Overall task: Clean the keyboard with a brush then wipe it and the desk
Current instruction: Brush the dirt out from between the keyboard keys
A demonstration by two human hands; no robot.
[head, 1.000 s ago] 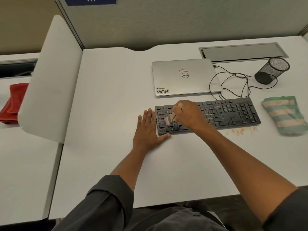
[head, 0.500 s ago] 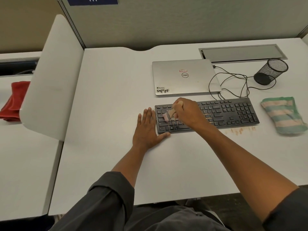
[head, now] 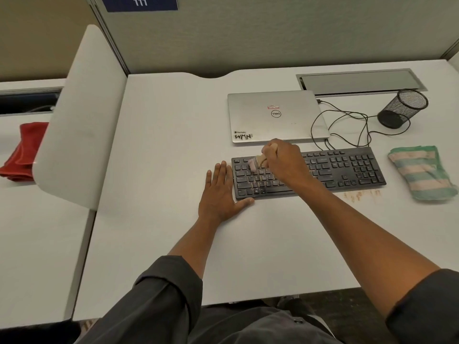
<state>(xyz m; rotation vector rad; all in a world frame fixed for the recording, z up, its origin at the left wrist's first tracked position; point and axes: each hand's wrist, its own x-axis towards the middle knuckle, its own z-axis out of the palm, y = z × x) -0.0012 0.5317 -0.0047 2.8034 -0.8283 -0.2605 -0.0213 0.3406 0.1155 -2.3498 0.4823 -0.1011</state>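
A black keyboard (head: pixel 347 170) lies on the white desk (head: pixel 161 145) in front of a closed silver laptop (head: pixel 273 115). My right hand (head: pixel 285 162) grips a small wooden-handled brush (head: pixel 258 161), whose bristles touch the keys in the upper left part of the keyboard. My left hand (head: pixel 221 192) lies flat on the desk against the keyboard's left end, thumb along its front edge. A folded green and beige striped cloth (head: pixel 419 172) sits to the right of the keyboard. Reddish-brown crumbs (head: pixel 360 194) lie on the desk just in front of the keyboard's right part.
A black mesh pen cup (head: pixel 402 108) stands at the back right, with black cables (head: pixel 347 125) looping between it and the laptop. A metal cable hatch (head: pixel 360 80) is set into the desk behind. A white divider panel (head: pixel 82 115) bounds the left side; beyond it lies a red cloth (head: pixel 22 150).
The brush in my right hand has moved from the lower left keys up toward the top rows. My left hand has stayed in place.
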